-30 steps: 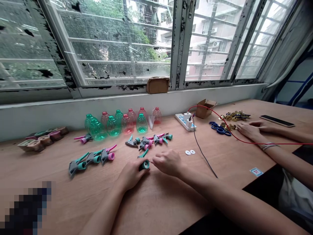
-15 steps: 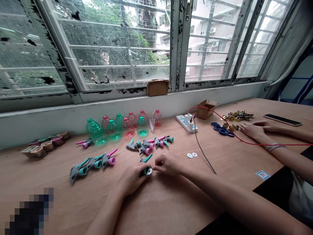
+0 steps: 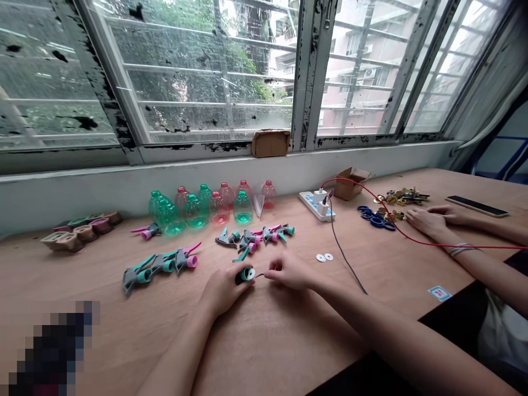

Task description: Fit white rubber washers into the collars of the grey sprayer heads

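My left hand is closed round a grey spray-trigger head with a teal collar, its collar turned toward my right hand. My right hand is pinched just right of that collar, on something thin that I cannot make out. Both hands rest on the wooden table. Behind them lies a cluster of trigger heads with teal and pink collars. Another row of trigger heads lies to the left. Green and red small bottles stand near the wall. Two white washers lie right of my right hand.
Another person's hands rest at the right by blue rings and brass parts. A power strip with black and red cables, a small cardboard box, a phone and stacked coloured trays also sit on the table.
My right hand has drawn slightly away to the right of the collar, now pinched. The left hand has turned the trigger head so that its collar opening shows.
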`<state>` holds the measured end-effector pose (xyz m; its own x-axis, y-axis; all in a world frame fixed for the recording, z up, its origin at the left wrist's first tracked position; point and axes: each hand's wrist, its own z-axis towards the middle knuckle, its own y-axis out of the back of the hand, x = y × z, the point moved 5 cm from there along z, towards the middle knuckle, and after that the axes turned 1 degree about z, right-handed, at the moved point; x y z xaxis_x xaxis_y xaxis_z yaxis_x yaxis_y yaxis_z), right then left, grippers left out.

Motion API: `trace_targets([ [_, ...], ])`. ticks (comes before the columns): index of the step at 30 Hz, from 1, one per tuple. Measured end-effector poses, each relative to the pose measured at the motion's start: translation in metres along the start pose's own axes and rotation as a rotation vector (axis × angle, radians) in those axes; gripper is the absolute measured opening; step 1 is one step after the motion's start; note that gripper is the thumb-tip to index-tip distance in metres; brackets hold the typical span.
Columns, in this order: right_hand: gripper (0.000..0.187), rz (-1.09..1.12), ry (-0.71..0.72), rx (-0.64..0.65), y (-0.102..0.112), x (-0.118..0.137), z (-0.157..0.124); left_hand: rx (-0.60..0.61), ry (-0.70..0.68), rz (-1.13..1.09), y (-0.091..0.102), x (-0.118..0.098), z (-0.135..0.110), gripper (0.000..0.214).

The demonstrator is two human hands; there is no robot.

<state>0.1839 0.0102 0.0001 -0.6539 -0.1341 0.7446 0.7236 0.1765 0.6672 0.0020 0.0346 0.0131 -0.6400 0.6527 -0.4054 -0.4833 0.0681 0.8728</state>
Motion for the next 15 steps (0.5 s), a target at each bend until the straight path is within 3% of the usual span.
trace_targets([
  [3,0.034,0.154,-0.12,0.048,-0.002,-0.005,-0.002,-0.007,-0.005,0.003,0.001,-0.001,-0.001,0.026],
  [9,0.033,0.27,-0.176,0.043,-0.002,0.002,-0.007,-0.004,-0.014,0.017,0.001,-0.003,-0.001,0.027],
  [12,0.034,0.234,-0.156,0.017,-0.007,0.005,-0.005,0.001,-0.022,0.013,0.001,-0.004,0.0,0.028],
  [15,0.035,0.085,-0.064,-0.097,0.002,0.004,-0.006,0.008,-0.02,0.023,0.001,-0.004,0.0,0.029],
])
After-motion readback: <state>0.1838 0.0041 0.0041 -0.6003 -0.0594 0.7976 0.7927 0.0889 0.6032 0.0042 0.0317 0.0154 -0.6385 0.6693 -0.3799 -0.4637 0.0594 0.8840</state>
